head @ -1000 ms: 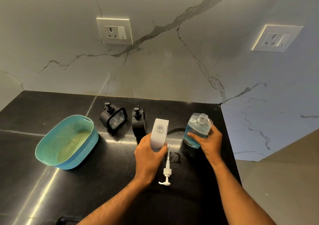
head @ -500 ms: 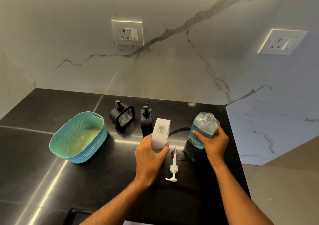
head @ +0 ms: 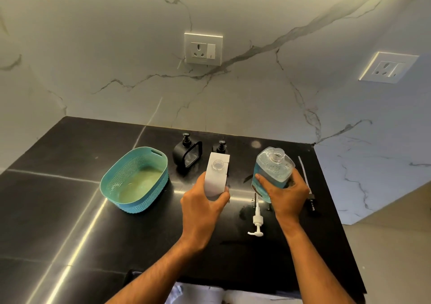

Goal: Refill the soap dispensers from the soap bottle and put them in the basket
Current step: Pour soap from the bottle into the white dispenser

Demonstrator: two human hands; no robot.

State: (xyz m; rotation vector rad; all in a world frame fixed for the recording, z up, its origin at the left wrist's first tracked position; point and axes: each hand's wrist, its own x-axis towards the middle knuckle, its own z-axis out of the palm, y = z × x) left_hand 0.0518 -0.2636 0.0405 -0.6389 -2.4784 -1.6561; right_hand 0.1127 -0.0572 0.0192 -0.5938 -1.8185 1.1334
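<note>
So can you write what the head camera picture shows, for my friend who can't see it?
A person's left hand holds an open white soap dispenser while the right hand grips an uncapped bottle of blue soap over a black counter. A white pump lies between them. A teal basket and two black dispensers wait further left.

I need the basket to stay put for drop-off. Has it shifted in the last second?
No. The basket sits just left of the framed black dispenser, with the same small gap as before; only the camera view has shifted.
</note>
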